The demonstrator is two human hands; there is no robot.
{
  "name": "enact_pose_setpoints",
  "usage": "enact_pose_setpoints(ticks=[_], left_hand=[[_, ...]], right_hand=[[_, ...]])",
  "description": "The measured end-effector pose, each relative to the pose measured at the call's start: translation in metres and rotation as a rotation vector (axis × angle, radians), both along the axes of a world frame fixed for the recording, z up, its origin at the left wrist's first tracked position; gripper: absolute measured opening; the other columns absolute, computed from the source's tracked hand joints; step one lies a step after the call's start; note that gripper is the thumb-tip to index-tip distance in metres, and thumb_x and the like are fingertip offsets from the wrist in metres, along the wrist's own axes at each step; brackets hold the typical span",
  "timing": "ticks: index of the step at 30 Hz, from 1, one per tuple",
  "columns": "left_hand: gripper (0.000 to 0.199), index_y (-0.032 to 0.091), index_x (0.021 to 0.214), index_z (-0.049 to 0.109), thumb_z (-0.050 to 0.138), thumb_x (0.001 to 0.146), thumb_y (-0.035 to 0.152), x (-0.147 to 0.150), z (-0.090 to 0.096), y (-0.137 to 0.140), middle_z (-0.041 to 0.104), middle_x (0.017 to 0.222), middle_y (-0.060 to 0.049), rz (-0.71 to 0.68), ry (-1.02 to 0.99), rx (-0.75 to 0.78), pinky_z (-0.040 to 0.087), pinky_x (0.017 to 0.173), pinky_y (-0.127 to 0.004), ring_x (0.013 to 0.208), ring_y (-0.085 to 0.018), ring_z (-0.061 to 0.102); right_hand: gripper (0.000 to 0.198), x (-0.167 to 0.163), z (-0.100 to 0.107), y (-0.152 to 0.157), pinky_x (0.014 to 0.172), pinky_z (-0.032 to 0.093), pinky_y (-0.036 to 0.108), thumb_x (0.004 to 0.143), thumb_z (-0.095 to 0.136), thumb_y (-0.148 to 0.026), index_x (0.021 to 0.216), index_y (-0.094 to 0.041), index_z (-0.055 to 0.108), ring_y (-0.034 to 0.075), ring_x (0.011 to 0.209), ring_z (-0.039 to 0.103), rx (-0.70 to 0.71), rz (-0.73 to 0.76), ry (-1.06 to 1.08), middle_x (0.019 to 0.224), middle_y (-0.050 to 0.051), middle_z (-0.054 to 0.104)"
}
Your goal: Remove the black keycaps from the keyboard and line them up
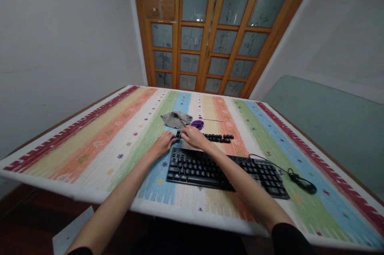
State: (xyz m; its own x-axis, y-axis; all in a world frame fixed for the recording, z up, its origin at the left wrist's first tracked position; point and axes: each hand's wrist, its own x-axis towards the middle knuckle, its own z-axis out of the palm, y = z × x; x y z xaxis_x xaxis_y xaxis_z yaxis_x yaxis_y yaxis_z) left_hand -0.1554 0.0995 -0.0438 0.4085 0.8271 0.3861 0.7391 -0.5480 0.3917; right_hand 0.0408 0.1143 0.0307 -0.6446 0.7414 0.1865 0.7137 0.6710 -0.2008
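Observation:
Above the keyboard's upper left corner, my left hand (165, 143) is closed with its fingertips at some small black keycaps (178, 136). From the other side my right hand (194, 136) reaches in, its fingers bent and pinching at the same keycaps. The fingers partly cover what they grip. To the right of my right hand, more loose black keycaps (221, 138) lie in two short rows. Nearer to me lies a black keyboard (198, 170), with my right forearm crossing over it; some of its top-row places look bare.
A grey cloth (176, 119) lies crumpled just beyond my hands, beside a small purple lump (197, 124). A thin rod (212, 119) lies behind it. The keyboard's cable (302, 183) is bundled at the right on the striped tablecloth (99, 155).

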Motion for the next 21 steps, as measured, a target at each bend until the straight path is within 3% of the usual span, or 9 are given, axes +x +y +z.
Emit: enact_pose_setpoints(ticks=[4, 10, 21], left_hand=[[0.016, 0.016, 0.095, 0.063, 0.048, 0.094, 0.020, 0.002, -0.004, 0.003, 0.058, 0.091, -0.008, 0.014, 0.007, -0.004, 0.046, 0.089, -0.038, 0.095, -0.024, 0.054], [0.020, 0.015, 0.098, 0.064, 0.045, 0.096, 0.021, 0.004, -0.006, 0.002, 0.056, 0.089, -0.008, 0.017, 0.011, 0.008, 0.045, 0.087, -0.039, 0.094, -0.024, 0.053], [0.018, 0.018, 0.099, 0.064, 0.046, 0.097, 0.022, 0.001, -0.006, -0.001, 0.055, 0.088, -0.006, 0.011, 0.012, 0.010, 0.045, 0.088, -0.037, 0.095, -0.023, 0.053]], right_hand=[[0.033, 0.008, 0.015, 0.000, 0.083, 0.041, 0.030, 0.102, 0.037, -0.021, 0.094, -0.011, 0.067, 0.022, 0.093, 0.060, 0.037, -0.021, 0.055, 0.095, 0.013, 0.066], [0.030, 0.017, 0.033, -0.010, 0.081, 0.042, 0.029, 0.101, 0.039, -0.022, 0.085, -0.013, 0.064, 0.020, 0.088, 0.059, 0.067, -0.002, 0.206, 0.087, 0.008, 0.064], [0.038, 0.022, 0.037, -0.028, 0.083, 0.041, 0.031, 0.103, 0.033, -0.029, 0.079, -0.015, 0.059, 0.020, 0.086, 0.055, -0.038, 0.039, 0.228, 0.083, 0.006, 0.057]])
